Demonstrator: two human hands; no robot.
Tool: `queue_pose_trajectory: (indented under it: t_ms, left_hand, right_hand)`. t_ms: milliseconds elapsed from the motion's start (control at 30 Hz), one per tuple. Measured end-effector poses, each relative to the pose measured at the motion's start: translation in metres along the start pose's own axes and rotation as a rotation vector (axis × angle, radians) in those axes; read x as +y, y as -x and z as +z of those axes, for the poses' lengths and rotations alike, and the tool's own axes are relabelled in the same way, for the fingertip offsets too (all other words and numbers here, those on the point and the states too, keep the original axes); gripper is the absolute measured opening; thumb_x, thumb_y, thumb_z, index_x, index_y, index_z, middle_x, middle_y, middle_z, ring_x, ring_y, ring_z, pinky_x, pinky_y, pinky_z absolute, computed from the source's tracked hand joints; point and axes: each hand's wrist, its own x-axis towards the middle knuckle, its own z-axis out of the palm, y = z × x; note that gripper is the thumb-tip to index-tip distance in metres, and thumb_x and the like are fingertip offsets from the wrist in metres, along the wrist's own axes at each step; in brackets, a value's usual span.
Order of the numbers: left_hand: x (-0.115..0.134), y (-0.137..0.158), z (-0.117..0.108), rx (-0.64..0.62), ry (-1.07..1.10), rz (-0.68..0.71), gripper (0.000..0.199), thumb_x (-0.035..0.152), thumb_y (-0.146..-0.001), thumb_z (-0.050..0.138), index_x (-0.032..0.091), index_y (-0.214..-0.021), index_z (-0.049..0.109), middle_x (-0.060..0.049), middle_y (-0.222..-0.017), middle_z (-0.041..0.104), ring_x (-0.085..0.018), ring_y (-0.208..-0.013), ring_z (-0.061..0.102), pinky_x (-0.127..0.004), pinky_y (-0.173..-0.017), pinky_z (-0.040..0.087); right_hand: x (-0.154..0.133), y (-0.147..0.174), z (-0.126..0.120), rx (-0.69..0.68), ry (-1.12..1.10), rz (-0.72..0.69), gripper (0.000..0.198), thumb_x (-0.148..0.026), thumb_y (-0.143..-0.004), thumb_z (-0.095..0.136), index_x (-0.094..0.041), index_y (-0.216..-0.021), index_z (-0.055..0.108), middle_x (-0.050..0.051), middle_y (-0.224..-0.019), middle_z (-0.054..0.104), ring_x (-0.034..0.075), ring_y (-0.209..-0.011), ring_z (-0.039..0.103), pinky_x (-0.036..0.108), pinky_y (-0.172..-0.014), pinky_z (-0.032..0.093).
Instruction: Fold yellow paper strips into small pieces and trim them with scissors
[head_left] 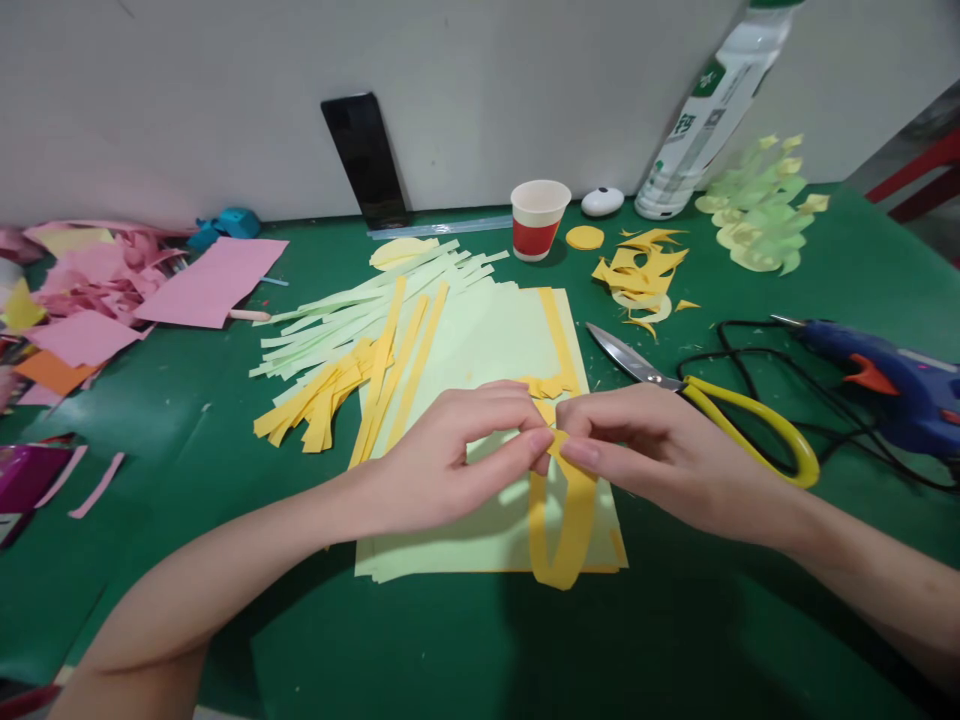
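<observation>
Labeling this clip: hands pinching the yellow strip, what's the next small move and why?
Probably press the pinch tight: left hand and right hand meet at the top of the yellow strip, which already hangs as a loop over the pale green sheets.

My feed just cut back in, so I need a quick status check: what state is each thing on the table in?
left hand: pinching yellow strip
right hand: pinching yellow strip
yellow strip: bent into a loop
scissors: lying down, blades shut
paper cup: upright
bottle: leaning on the wall
glue gun: lying on its side
</observation>
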Motion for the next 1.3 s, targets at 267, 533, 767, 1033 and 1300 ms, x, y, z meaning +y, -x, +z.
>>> queue_pose_trajectory:
  t_ms: [267,533,767,1033,1300]
  left_hand:
    - [0.001,-0.001,-0.003,-0.004,-0.009,0.022,0.028,0.02,-0.091,0.04,0.015,-0.066,0.052,0.003,-0.063,0.054,-0.009,-0.063,0.049,-0.029,-0.086,0.042]
    - [0.0,-0.001,-0.006,0.016,0.008,0.008,0.028,0.02,-0.09,0.041,0.016,-0.066,0.053,0.002,-0.064,0.056,-0.01,-0.064,0.051,-0.029,-0.085,0.043]
    - [-0.002,-0.001,-0.006,0.049,0.04,-0.008,0.027,0.02,-0.09,0.042,0.016,-0.067,0.055,0.003,-0.065,0.054,-0.008,-0.062,0.05,-0.028,-0.083,0.043]
    - [-0.004,-0.001,0.002,0.003,0.143,0.01,0.014,0.025,-0.085,0.054,0.014,-0.08,0.059,-0.005,-0.081,0.063,-0.014,-0.08,0.058,-0.029,-0.08,0.046]
    - [-0.001,0.002,0.006,0.101,0.267,-0.084,0.009,0.021,-0.084,0.055,0.016,-0.077,0.056,-0.001,-0.076,0.058,-0.013,-0.076,0.054,-0.028,-0.076,0.045]
  right_hand:
    - [0.002,0.0,0.001,0.001,-0.043,-0.014,0.026,-0.029,-0.085,0.051,-0.016,-0.063,0.057,-0.004,-0.053,0.039,0.007,-0.049,0.031,0.023,-0.043,0.022]
    - [-0.002,0.002,0.001,0.035,-0.039,0.023,0.033,-0.036,-0.084,0.052,-0.016,-0.058,0.051,-0.004,-0.053,0.039,0.007,-0.048,0.029,0.023,-0.042,0.021]
    - [-0.003,0.001,0.0,0.074,-0.052,0.064,0.029,-0.035,-0.081,0.059,-0.016,-0.059,0.054,-0.003,-0.054,0.043,0.006,-0.048,0.032,0.022,-0.042,0.023]
    - [-0.005,0.001,-0.001,0.118,0.042,0.006,0.031,-0.026,-0.082,0.056,-0.016,-0.054,0.047,-0.004,-0.051,0.039,0.006,-0.047,0.03,0.021,-0.041,0.023]
    - [-0.004,0.001,0.0,0.084,-0.034,-0.002,0.029,-0.027,-0.086,0.046,-0.016,-0.06,0.05,-0.004,-0.052,0.04,0.006,-0.045,0.034,0.019,-0.041,0.026]
